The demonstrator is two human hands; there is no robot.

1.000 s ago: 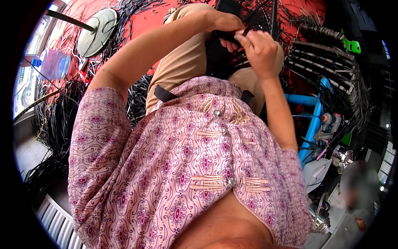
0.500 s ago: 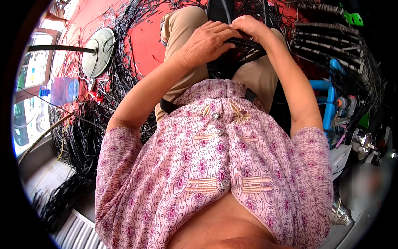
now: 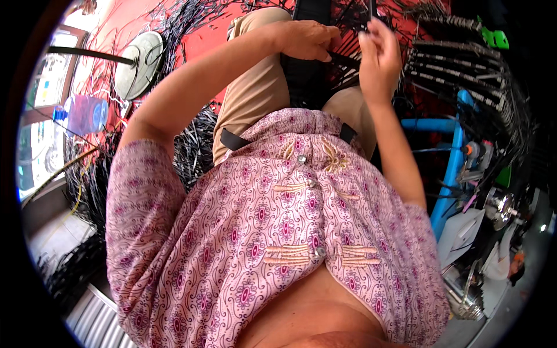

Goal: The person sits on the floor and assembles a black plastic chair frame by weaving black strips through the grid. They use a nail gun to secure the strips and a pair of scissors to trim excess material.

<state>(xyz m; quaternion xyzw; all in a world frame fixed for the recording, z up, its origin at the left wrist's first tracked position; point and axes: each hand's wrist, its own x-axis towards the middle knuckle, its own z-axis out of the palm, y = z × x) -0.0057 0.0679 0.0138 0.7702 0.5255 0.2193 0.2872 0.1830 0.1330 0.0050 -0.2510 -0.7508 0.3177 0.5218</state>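
Note:
My left hand (image 3: 306, 39) is over the near-left side of a dark piece of crossed black strips (image 3: 346, 62) between my knees. Its fingers and thumb close on the edge of a black strip, though the fingers partly hide it. My right hand (image 3: 380, 61) is raised at the right side of the same piece. Its thumb and fingers stand apart, slightly blurred, with nothing visible between them. Just beyond those fingertips runs a dark upright strip (image 3: 372, 8); whether they touch it is unclear.
Loose black strips (image 3: 194, 148) lie heaped on the red floor (image 3: 203, 58) at left. A round grey base (image 3: 139, 65) with a pole and a clear blue-tinted bottle (image 3: 86, 114) stand there. At right are a bundle of banded strips (image 3: 458, 72) and a blue frame (image 3: 452, 174).
My hands have parted. My right hand has lifted off the dark piece and turned upward; my left hand has shifted slightly with its elbow swinging outward to the left.

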